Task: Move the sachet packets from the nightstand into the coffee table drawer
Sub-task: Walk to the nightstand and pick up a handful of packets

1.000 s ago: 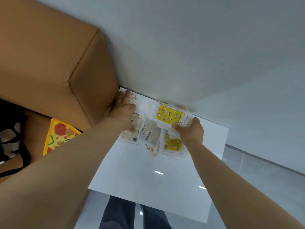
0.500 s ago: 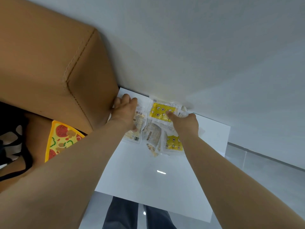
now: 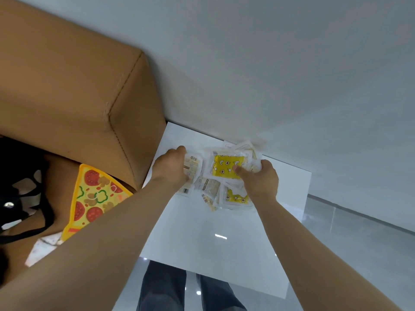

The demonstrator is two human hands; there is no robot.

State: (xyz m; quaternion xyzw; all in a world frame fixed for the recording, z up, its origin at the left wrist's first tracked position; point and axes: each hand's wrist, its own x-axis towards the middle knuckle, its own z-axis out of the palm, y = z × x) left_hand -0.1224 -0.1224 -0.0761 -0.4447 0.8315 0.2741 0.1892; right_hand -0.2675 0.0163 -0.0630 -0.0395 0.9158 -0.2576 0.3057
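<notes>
The sachet packets [image 3: 211,187] lie in a loose heap on the nightstand [image 3: 213,243], at the back of its white top, close against the wall [image 3: 269,63]. Most are pale with printed labels. A yellow sachet [image 3: 225,166] sits high in the heap, and a second yellow sachet [image 3: 235,197] lies nearer the nightstand's front.

The left hand [image 3: 171,170] is at the heap's left edge, its fingers curled around a pale packet. The right hand [image 3: 260,179] holds the heap's right side, with its thumb pressed on the upper yellow sachet and its fingers curled behind a bunch of packets. Both forearms reach in over the nightstand's front half.

A tan padded block [image 3: 78,97] with stitched seams stands tight against the nightstand's left side, just beside the left hand. Further left of the nightstand, below that block, lie a pizza-slice shaped item [image 3: 94,198] and a black bag [image 3: 20,176] with straps. The person's dark trousers [image 3: 164,288] show past the nightstand's front edge, and glossy grey floor [image 3: 359,243] runs to its right.
</notes>
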